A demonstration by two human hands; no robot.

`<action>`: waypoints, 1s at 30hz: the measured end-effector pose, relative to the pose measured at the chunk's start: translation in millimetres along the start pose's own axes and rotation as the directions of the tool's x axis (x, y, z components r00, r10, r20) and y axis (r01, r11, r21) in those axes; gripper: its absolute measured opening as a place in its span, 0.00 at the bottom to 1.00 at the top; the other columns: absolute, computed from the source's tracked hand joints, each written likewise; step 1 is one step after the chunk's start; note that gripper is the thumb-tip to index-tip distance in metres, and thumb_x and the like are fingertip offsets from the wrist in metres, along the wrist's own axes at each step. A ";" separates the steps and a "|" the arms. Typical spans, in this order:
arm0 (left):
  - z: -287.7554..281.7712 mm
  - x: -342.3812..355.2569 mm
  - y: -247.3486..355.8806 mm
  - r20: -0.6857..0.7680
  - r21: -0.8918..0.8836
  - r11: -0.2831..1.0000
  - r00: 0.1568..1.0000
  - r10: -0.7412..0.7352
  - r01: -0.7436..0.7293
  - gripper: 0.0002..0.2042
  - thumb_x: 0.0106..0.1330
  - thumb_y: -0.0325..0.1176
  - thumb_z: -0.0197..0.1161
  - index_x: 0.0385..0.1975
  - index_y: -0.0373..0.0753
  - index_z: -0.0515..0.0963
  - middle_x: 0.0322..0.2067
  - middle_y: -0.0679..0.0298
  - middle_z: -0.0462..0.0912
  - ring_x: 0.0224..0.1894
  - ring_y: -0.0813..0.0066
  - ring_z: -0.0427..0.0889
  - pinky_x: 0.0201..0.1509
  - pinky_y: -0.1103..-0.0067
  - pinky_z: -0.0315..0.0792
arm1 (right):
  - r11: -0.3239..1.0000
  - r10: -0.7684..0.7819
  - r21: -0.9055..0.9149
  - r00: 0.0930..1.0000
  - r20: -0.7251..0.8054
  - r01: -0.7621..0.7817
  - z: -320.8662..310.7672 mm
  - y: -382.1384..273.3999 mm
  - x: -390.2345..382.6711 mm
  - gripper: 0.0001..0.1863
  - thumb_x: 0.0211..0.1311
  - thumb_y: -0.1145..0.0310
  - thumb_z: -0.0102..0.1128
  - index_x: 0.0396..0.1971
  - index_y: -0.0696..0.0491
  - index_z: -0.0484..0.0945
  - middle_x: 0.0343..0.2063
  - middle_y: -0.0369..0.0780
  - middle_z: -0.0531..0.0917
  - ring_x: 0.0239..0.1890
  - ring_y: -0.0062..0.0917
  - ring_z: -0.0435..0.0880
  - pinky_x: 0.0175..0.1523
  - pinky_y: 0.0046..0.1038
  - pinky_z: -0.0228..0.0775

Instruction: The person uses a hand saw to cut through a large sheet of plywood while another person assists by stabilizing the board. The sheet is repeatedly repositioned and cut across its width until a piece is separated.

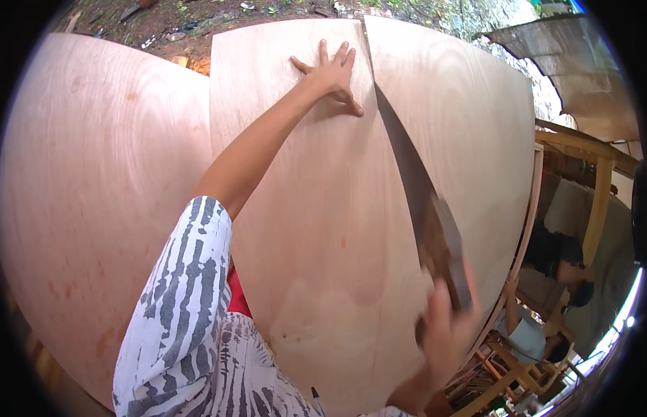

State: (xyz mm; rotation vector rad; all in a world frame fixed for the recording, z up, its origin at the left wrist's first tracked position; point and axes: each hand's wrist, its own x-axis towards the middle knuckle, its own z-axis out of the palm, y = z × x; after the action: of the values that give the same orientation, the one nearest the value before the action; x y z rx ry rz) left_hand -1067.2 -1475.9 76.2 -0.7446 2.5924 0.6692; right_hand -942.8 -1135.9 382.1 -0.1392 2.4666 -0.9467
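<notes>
My left hand (330, 75) lies with fingers spread on a pale plywood sheet (316, 229), near its far edge and just left of a cut. That cut runs inward from the far edge to the tip of a handsaw (410, 174). The saw's long dark blade slants from the cut down toward the near right. Its brown wooden handle is gripped by my right hand (448, 330), which is somewhat blurred. Below the sheet's surface, the rest of the blade cannot be made out.
Another plywood sheet (108, 208) lies on the left. A dark pen (316, 396) shows at the lower edge. Two people are off to the right, near wooden frames (598, 201); one person's hand touches the sheet's right edge. Littered ground (177, 31) lies beyond.
</notes>
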 end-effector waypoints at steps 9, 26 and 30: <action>-0.6 5.1 -3.2 0.007 -0.025 1.000 1.000 0.012 -0.011 0.77 0.34 0.73 0.80 0.83 0.51 0.36 0.84 0.71 0.29 0.83 0.47 0.23 0.63 0.12 0.36 | 0.982 -0.124 -0.117 0.975 0.182 0.147 93.0 -31.5 197.3 0.23 0.76 0.62 0.57 0.61 0.63 0.76 0.42 0.48 0.86 0.45 0.31 0.84 0.55 0.32 0.74; 8.5 11.8 16.8 0.028 -0.088 0.994 0.997 0.070 -0.068 0.78 0.33 0.73 0.80 0.83 0.51 0.36 0.84 0.71 0.29 0.83 0.47 0.24 0.63 0.12 0.34 | 0.942 -0.313 -0.131 0.950 -0.007 0.309 114.9 16.8 239.3 0.19 0.76 0.62 0.55 0.55 0.62 0.78 0.30 0.42 0.80 0.34 0.31 0.76 0.47 0.34 0.72; 19.5 8.6 -24.9 -0.004 -0.035 0.999 1.000 0.010 -0.010 0.78 0.33 0.75 0.79 0.83 0.52 0.36 0.83 0.71 0.29 0.83 0.48 0.24 0.63 0.12 0.35 | 0.988 -0.135 -0.065 0.985 0.105 0.142 85.1 -2.5 133.8 0.24 0.76 0.61 0.58 0.62 0.63 0.76 0.31 0.39 0.81 0.37 0.26 0.79 0.48 0.32 0.72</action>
State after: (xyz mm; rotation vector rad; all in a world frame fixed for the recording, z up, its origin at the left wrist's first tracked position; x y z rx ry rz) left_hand -1055.8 -1487.7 47.8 -0.7446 2.5962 0.7179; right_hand -1019.2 -1224.2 274.8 -0.3783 2.4241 -0.8852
